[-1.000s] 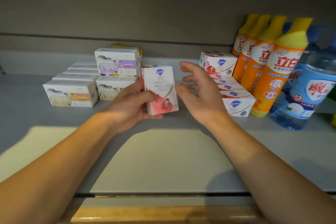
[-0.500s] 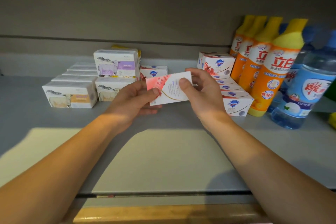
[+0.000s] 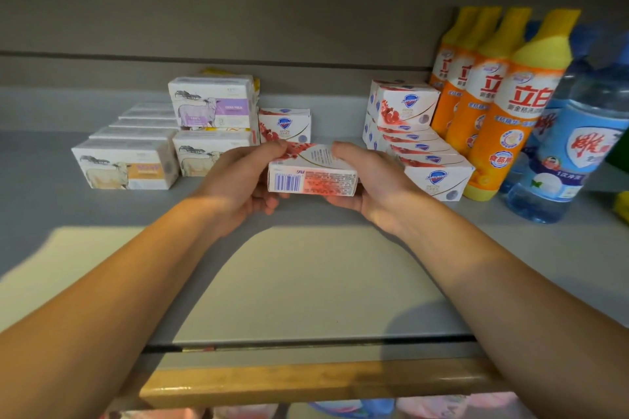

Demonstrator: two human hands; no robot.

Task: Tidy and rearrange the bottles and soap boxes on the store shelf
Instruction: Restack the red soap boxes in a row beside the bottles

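While each hand [image 3: 238, 177] [image 3: 377, 180] grips the soap box [image 3: 313, 173], bare shelf [image 3: 306, 282] lies below.

1. There is a single view, from a wide-angle camera worn on the person's head; no second view shares the scene.
2. It looks forward and down into the flat grey store shelf [image 3: 102, 214], facing the grey back wall behind that shelf.
3. The camera sits close: both bare forearms enter from the bottom corners and meet above the middle of the shelf.
4. The shelf's wooden front edge strip [image 3: 306, 381] lies near the bottom of the frame, nearest the camera.
5. Wide-angle bending tilts the tall orange bottles with yellow caps [image 3: 510, 112] at the shelf's right end inward.
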